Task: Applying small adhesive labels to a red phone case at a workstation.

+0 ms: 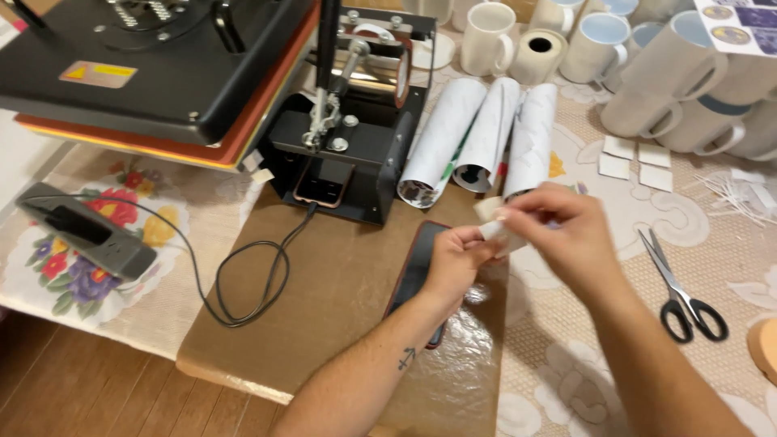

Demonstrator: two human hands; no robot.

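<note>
Pinching a small white strip (491,231), seemingly tape or paper, both hands meet over the middle of the table. The left hand (453,263) grips its lower end between thumb and fingers, and the right hand (558,235) closes on it from above, fingertips together; the motion blurs the strip, so I cannot tell exactly what it is. A second pale scrap (486,209) sits at the right fingertips.

Directly beneath the hands lies a dark phone (413,271) in a reddish case, resting on a brown sheet (324,307) that covers this part of the table, with a patch of clear film (461,356) just beside it.

Behind them, three rolled white sheets (477,137) lean against the black mug press (356,137), whose clamp looks empty, and a large flat heat press (146,65) fills the upper left. Its control box (85,231) sits on the flowered cloth, cable looping over the brown sheet.

Judging by what lies around, the work seems early on: a crowd of plain white mugs (647,73) stands unwrapped at the back right, small white squares (635,162) wait near them, and the scissors (680,291) lie at rest, well apart from the hands.
</note>
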